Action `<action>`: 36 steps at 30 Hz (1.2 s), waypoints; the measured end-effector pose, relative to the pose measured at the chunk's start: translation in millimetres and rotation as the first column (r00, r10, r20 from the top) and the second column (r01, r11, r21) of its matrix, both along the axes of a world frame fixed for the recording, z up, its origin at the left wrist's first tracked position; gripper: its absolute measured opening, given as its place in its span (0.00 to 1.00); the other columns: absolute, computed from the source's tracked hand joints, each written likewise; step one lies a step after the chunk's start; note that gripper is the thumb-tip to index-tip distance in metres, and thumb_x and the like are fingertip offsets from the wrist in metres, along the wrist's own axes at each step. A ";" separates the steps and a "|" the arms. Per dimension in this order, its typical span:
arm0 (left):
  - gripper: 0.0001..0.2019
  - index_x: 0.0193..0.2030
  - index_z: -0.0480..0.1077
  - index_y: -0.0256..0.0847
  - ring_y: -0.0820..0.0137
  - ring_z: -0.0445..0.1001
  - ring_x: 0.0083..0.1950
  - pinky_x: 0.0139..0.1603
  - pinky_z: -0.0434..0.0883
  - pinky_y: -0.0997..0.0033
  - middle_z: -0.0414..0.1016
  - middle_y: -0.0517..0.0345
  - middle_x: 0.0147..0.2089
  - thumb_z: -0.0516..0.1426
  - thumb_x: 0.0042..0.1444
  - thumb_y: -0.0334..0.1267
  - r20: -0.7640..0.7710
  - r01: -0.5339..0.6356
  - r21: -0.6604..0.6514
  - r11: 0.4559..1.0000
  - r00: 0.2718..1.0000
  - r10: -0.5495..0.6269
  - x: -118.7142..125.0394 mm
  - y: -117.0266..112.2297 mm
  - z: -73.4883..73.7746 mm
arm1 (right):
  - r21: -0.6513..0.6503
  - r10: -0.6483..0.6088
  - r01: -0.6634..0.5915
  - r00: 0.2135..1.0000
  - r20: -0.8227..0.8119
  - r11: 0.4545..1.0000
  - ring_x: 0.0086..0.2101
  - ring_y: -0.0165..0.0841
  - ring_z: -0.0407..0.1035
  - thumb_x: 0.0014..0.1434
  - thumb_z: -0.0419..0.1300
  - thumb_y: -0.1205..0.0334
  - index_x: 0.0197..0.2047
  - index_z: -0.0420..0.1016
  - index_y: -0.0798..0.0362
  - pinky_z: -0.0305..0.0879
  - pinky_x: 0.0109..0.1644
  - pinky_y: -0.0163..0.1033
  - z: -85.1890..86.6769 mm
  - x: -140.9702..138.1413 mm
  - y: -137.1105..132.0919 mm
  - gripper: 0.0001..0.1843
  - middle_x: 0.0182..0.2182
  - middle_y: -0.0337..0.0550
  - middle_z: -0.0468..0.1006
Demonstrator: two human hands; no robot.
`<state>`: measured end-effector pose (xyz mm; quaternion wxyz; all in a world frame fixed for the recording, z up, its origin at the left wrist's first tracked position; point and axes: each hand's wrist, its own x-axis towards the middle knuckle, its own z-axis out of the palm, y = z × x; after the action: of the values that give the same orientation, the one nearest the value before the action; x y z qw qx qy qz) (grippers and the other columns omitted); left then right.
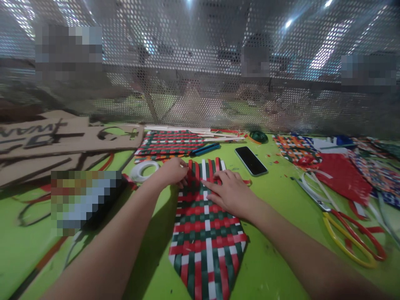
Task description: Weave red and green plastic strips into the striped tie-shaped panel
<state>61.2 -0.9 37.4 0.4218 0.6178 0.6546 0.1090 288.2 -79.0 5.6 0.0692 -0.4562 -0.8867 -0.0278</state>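
A woven mat of red, green and white strips (pixel 204 237) lies on the green table (pixel 271 266) in front of me. My left hand (pixel 172 171) rests on the mat's far left edge, fingers curled and pinching the loose strip ends there. My right hand (pixel 229 191) lies flat on the weave beside it, fingers stretched out and pressing the strips down. Loose upright strip ends (pixel 206 167) stick out beyond both hands.
A second woven mat (pixel 168 143) lies further back, with a blue pen (pixel 206 148) and a black phone (pixel 251 161) nearby. A white tape roll (pixel 143 170) sits left. Scissors with red and yellow handles (pixel 350 233) lie right, by more woven pieces (pixel 340 177). Cardboard (pixel 46 139) covers the left. A perforated screen (pixel 200 66) stands behind.
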 end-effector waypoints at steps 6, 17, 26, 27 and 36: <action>0.06 0.30 0.68 0.41 0.66 0.78 0.25 0.24 0.73 0.73 0.77 0.53 0.26 0.55 0.53 0.39 0.132 0.017 -0.065 0.998 0.991 -0.009 -5.7 1.8 0.6 | -0.009 -0.002 0.002 1.000 0.012 1.000 0.55 0.48 0.63 0.73 0.48 0.43 0.70 0.67 0.37 0.58 0.58 0.54 0.0 0.0 0.6 0.27 0.57 0.52 0.71; 0.11 0.32 0.77 0.41 0.66 0.78 0.33 0.27 0.70 0.75 0.81 0.55 0.31 0.57 0.40 0.37 0.196 0.240 -0.028 0.970 0.953 -0.231 -25.6 4.4 7.1 | -0.011 -0.007 0.006 1.000 -0.004 1.000 0.55 0.49 0.62 0.73 0.48 0.43 0.69 0.68 0.37 0.59 0.59 0.55 -0.8 0.4 0.5 0.27 0.57 0.51 0.71; 0.09 0.33 0.80 0.44 0.72 0.69 0.26 0.27 0.64 0.76 0.77 0.63 0.27 0.62 0.44 0.41 -0.084 0.379 0.149 0.914 0.925 -0.370 -24.6 12.4 -9.0 | -0.009 -0.007 0.007 1.000 -0.004 1.000 0.55 0.48 0.63 0.73 0.49 0.43 0.70 0.67 0.36 0.58 0.58 0.54 -1.4 0.1 0.6 0.26 0.57 0.51 0.70; 0.09 0.32 0.79 0.43 0.71 0.70 0.28 0.28 0.64 0.76 0.77 0.63 0.27 0.62 0.44 0.42 -0.078 0.386 0.165 0.908 0.922 -0.378 -24.7 13.4 -10.5 | -0.009 -0.006 0.005 1.000 -0.003 1.000 0.55 0.48 0.63 0.73 0.48 0.43 0.70 0.67 0.36 0.58 0.58 0.54 -1.3 0.2 0.6 0.26 0.57 0.51 0.70; 0.15 0.34 0.81 0.42 0.73 0.62 0.25 0.23 0.59 0.76 0.72 0.62 0.25 0.63 0.45 0.49 -0.026 0.318 0.097 0.943 0.948 -0.317 -28.9 11.8 -2.6 | -0.006 0.004 -0.004 1.000 0.003 1.000 0.56 0.48 0.64 0.73 0.49 0.43 0.70 0.66 0.37 0.59 0.59 0.56 -1.0 1.2 0.5 0.27 0.57 0.52 0.71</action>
<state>32.2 10.8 34.9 0.3992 0.7362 0.5421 0.0694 289.4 -78.6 4.6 0.0666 -0.4545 -0.8879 -0.0257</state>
